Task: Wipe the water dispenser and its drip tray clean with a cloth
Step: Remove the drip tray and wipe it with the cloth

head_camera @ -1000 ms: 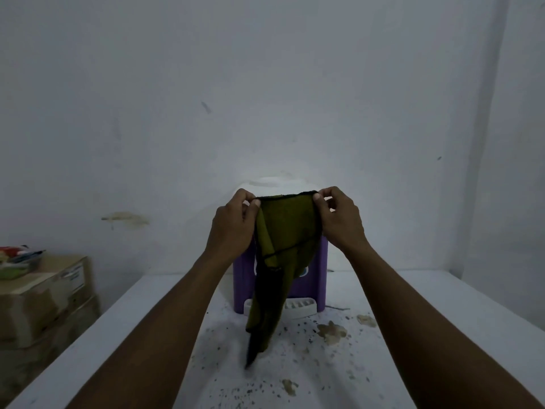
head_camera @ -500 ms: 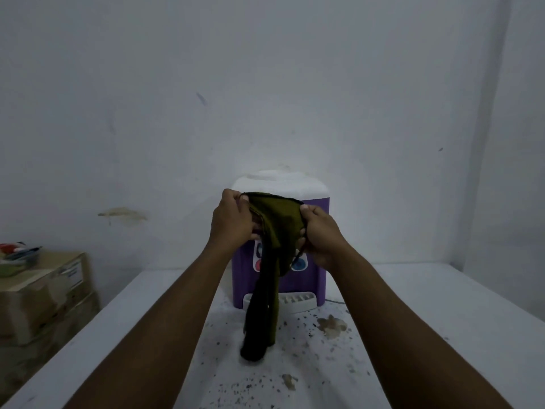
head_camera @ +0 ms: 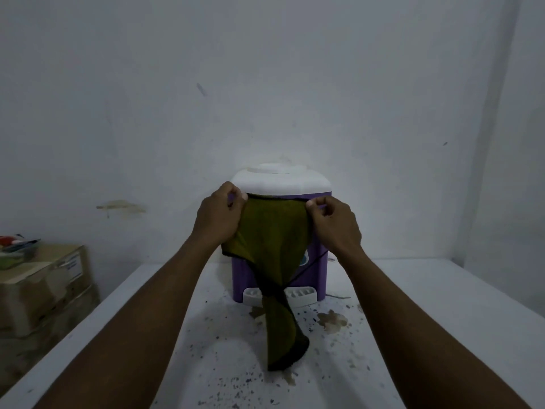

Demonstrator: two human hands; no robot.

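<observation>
A purple water dispenser [head_camera: 320,273] with a white top [head_camera: 280,181] stands on a white table [head_camera: 427,305] against the wall. Its white drip tray [head_camera: 300,295] sits at its foot, partly hidden. An olive-green cloth [head_camera: 272,237] with a dark hem hangs spread in front of the dispenser. My left hand [head_camera: 216,215] pinches its upper left corner and my right hand [head_camera: 334,224] pinches its upper right corner. The cloth's lower end trails down over the tray to just above the table.
Dark specks and brownish stains [head_camera: 333,320] cover the table in front of the dispenser. Stacked cardboard boxes [head_camera: 44,287] with small items on top stand to the left, beside the table. A wall corner lies at the right.
My hands had drawn together, bunching the cloth; now they have moved apart and spread it wide again, lower than a second ago, so the dispenser's white top shows above.
</observation>
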